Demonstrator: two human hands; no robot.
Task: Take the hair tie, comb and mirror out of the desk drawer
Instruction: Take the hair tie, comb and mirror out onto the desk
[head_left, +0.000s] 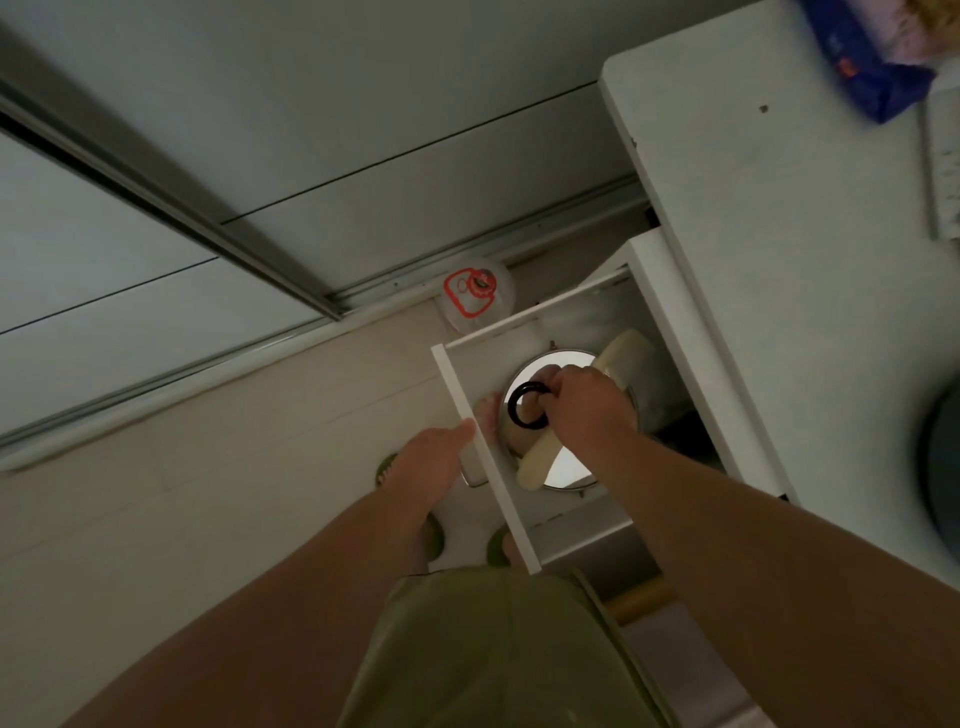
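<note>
Inside the open desk drawer (470, 364), against its front left corner, we see the round mirror (566, 462) lying flat. The cream comb (540, 465) lies across the mirror, running diagonally from the drawer's front edge toward its back right corner, where its wider end (626, 348) shows beyond the wrist. Our right hand (587, 405) is above the mirror with the fingers pinched on the black hair tie (524, 408); the loop hangs open to the left of the knuckles, over the mirror glass. Our left hand (434, 457) grips the drawer's front panel, with the fingers curled over its top edge near the middle. The drawer stands pulled out from the white desk (779, 260), which fills the right side of the view. On the floor beyond the drawer's far left corner sits a white plastic bag (475, 296) with red print.
</note>
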